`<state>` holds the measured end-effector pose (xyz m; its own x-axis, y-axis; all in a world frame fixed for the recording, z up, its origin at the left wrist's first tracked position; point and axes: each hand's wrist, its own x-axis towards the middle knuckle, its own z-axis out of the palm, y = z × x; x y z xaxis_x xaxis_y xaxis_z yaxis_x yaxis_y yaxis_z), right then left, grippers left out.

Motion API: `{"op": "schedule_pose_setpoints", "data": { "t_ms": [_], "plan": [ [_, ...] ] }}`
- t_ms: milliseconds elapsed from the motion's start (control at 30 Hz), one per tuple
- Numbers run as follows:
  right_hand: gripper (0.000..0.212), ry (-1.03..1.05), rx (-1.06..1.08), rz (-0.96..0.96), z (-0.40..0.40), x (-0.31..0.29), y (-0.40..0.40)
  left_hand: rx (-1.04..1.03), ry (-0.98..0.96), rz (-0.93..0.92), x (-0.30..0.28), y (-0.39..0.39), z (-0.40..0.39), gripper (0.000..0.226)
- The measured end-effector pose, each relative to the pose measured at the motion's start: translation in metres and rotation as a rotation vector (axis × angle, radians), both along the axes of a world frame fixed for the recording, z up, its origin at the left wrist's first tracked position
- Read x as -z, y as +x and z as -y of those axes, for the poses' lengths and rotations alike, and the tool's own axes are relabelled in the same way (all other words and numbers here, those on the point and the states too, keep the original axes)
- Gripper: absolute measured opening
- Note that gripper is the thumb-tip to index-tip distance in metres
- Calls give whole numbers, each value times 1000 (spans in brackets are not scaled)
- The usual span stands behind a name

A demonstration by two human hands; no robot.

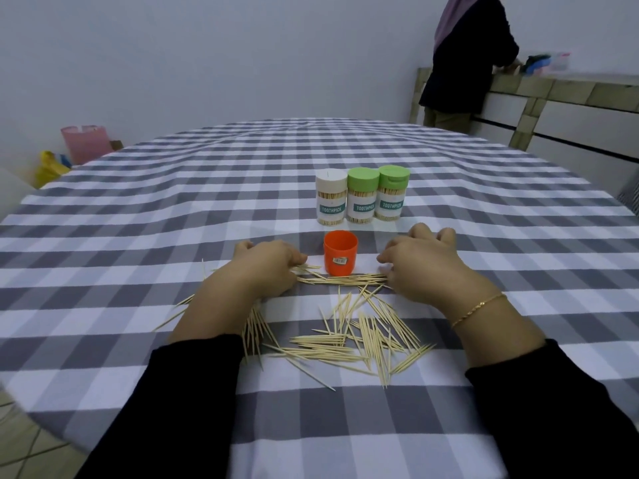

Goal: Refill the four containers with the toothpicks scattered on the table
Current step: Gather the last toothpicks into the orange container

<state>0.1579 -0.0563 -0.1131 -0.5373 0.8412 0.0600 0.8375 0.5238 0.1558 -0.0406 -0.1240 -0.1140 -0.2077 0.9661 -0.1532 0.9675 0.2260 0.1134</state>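
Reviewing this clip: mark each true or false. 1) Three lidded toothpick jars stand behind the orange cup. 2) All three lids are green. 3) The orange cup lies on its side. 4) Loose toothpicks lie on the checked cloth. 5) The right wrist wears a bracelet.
1) True: three lidded jars stand behind the orange cup.
2) False: the left lid is cream; two are green.
3) False: it stands upright, open.
4) True: toothpicks lie on the cloth.
5) True: bracelet.

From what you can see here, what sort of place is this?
Probably a home dining or kitchen room: a checked tablecloth covers the table, a tiled counter lines the wall, and toothpick containers stand nearby.
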Motion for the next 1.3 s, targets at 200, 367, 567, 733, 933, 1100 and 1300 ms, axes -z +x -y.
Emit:
{"op": "schedule_pose_setpoints", "data": {
  "t_ms": [200, 367, 567, 733, 933, 1100, 1300],
  "plan": [
    [42, -119, -109, 67, 15, 2, -17, 9, -129, -277, -1, 7, -13, 45],
    [41, -77, -114, 79, 16, 7, -21, 91, -118, -443, -3, 7, -16, 32],
    [18, 93, -178, 48, 19, 12, -26, 239, -12, -567, 3, 0, -15, 25],
    [5, 120, -181, 70, 22, 8, -29, 275, 48, -593, 1, 0, -11, 24],
    [8, 116, -172, 106, 25, 7, -33, 330, 135, -672, 7, -4, -6, 27],
    [14, 86, -159, 59, 17, 6, -25, 367, 264, -595, 10, -16, 0, 34],
    [23, -141, -133, -175, 12, -7, -10, 314, 615, -278, 15, -34, 1, 23]
  ]
}}
